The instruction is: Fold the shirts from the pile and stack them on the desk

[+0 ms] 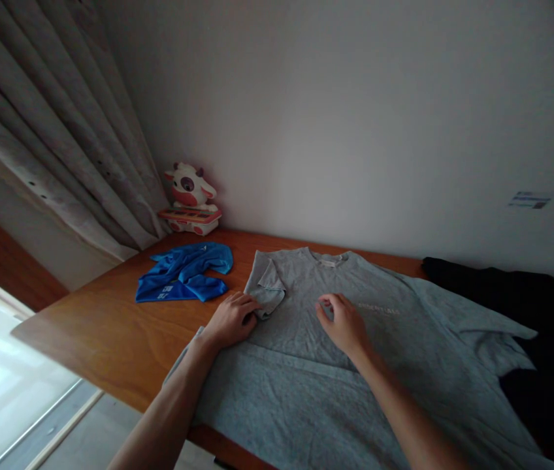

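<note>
A grey T-shirt (301, 326) lies spread over the table, its collar toward the wall and small pale lettering on the chest. Its left-hand sleeve is folded inward over the body, while the other sleeve stretches out to the right. My left hand (232, 320) is at the shirt's left edge just below the folded sleeve, fingers curled down on the cloth; the fingertips are partly hidden. Above the middle of the chest is my right hand (344, 323), fingers bent, with a gap between thumb and forefinger and no cloth in them.
A crumpled blue garment (183, 273) lies on the wooden table (110, 320) at the left. Behind it, a toy cow with a keyboard (191, 199) stands against the wall. Black cloth (497, 287) lies at the right, and a curtain (56, 124) hangs at the left.
</note>
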`<state>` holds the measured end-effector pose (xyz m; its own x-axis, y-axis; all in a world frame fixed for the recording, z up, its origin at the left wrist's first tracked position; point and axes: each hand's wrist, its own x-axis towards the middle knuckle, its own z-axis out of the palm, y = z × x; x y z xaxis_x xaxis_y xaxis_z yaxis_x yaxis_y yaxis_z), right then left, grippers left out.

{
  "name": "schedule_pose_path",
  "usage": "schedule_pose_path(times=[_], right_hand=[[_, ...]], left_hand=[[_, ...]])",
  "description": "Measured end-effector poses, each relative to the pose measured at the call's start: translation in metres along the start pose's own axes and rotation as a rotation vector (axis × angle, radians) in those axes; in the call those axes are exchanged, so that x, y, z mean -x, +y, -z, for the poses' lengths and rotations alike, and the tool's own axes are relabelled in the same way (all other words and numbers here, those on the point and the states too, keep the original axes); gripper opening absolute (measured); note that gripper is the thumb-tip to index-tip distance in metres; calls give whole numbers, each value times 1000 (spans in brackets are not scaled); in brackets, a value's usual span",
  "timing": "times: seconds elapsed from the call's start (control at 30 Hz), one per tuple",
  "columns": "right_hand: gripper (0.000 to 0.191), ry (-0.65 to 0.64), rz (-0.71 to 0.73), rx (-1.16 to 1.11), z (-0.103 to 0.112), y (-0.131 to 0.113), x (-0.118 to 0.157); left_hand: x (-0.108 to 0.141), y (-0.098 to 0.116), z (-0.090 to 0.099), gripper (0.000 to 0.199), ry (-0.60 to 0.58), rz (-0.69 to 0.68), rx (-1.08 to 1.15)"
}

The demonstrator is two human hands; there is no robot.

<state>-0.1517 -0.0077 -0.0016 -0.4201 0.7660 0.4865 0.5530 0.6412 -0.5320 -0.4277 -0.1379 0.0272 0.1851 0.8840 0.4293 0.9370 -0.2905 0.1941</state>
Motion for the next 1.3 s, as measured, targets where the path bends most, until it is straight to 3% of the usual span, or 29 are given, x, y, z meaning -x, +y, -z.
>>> schedule_pose_path(times=[0.13,0.27,0.4,0.47,0.53,0.7,0.83,1.13,1.3], right_hand=[[21,-53,39,66,-36,-41,-37],[35,-165,60,176,-68,-78,-68],[13,-197,31,146,-88,-93,-85],[7,-162,2,105,-94,-91,-89],[15,-100,-59,54,-97,-83,-90],[37,113,-301,-82,-94,-41,-86],[42,198,-421,-165,-90,-12,-80],[38,143,-413,-249,-78,-13,-79],[28,20,-429,-276,-66,-15,-75]], left_hand=[[0,-1,-3,33,126,-36,-1],[0,1,-3,32,122,-49,13],[0,4,-2,27,111,-32,9],[0,4,-2,24,125,-31,16],[0,4,0,23,148,-35,31],[0,7,4,21,153,-53,56],[-1,7,4,16,115,-45,57],[0,5,4,8,67,-65,86],[1,4,2,7,47,-78,99]])
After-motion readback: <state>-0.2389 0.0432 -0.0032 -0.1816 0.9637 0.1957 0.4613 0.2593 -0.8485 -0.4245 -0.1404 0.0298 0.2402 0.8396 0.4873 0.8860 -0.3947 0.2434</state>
